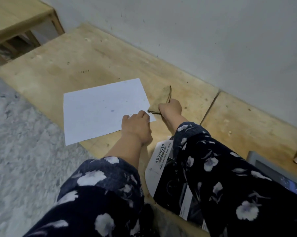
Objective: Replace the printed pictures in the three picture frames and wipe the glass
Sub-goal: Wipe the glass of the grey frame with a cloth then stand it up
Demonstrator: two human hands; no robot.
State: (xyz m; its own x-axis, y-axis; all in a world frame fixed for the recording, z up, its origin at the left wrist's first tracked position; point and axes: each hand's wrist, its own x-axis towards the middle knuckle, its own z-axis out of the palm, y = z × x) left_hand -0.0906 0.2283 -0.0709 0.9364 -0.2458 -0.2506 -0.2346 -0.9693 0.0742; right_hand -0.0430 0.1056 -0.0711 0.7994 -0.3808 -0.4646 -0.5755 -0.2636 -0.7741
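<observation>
1. Left hand [136, 124] down on the near right corner of a white sheet [103, 108], fingers curled over the edge. Can't quite tell pinching from just pressing, but looks like pinning it in place so it won't slide.
2. Sheet lying blank side up on the low wooden platform [238, 124], one corner hanging off over the grey speckled floor [21, 142]. Probably one of the prints, flipped over, though nothing printed visible from here.
3. Right hand [170, 107] just past that corner, closed in a fist around a tan cloth [162, 100], loose end sticking up toward the white wall [212, 40]. Bunched like that for wiping, most likely.
4. Nearer the body, a dark printed picture [163, 170] with "ADVANCED" on its white margin, half hidden under the floral sleeves. Right of it, the corner of a grey picture frame [264, 161] poking out from behind the right sleeve, flat on the platform.
5. Only one frame in view, the other two out of sight. Cloth in hand but not on any glass, so wiping not happening right here; guessing somewhere mid-swap.
</observation>
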